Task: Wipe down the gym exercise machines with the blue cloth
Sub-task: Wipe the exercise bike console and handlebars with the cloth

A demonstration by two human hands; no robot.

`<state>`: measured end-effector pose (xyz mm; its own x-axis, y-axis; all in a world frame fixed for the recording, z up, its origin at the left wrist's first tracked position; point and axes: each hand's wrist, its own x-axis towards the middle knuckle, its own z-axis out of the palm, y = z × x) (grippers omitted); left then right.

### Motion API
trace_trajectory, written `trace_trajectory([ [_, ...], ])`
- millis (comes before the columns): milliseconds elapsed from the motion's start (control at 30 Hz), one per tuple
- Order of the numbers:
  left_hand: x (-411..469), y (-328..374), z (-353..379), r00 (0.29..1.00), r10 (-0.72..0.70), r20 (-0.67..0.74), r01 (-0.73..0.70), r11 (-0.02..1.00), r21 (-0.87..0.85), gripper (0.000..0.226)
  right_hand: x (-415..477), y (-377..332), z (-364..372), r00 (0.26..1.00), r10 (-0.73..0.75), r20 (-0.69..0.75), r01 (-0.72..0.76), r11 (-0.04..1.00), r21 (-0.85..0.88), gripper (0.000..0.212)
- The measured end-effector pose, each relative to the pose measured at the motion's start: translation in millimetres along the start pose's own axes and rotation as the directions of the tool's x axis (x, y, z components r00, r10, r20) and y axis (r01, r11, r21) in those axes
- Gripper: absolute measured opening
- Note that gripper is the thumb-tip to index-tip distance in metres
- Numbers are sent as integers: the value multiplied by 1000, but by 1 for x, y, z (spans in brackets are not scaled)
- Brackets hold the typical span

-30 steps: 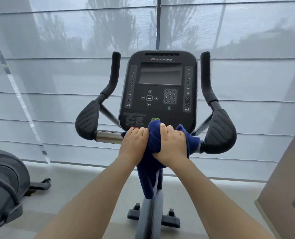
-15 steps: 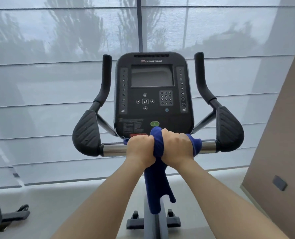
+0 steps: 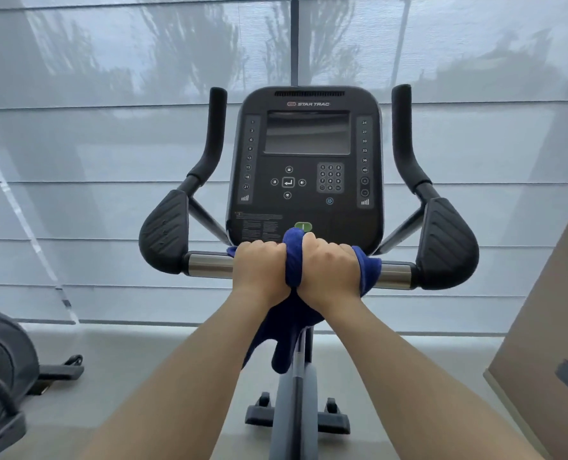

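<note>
Both hands wrap the blue cloth [image 3: 292, 257] over the silver bar [image 3: 208, 265] of the exercise bike [image 3: 305, 167], below its console; left hand [image 3: 259, 272] and right hand [image 3: 330, 270] have their grip clamped on the cloth, whose tail hangs beneath

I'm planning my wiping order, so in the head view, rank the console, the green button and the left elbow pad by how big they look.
1. Console, clearly the largest.
2. Left elbow pad, much smaller than the console.
3. Green button, tiny, and partly covered by the blue cloth that both hands grip on the bar.
</note>
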<state>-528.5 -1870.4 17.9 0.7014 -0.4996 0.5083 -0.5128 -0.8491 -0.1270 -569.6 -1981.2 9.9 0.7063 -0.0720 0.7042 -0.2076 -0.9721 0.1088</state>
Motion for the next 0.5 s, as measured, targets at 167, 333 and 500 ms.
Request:
trace_trajectory([
  [167, -6, -1, 9, 987, -6, -162, 4, 1000, -11, 21, -7, 0, 12, 967, 6, -256, -10, 1000, -13, 16],
  [333, -6, -5, 8, 982, 57, -182, -62, 998, -26, 29, -8, -4, 14, 962, 85, -261, -81, 996, 30, 25],
  [500, -17, -20, 0, 981, 161, -106, -169, 983, -77, 39, -12, -9, -10, 986, 160, 56, -168, 965, 203, 44],
])
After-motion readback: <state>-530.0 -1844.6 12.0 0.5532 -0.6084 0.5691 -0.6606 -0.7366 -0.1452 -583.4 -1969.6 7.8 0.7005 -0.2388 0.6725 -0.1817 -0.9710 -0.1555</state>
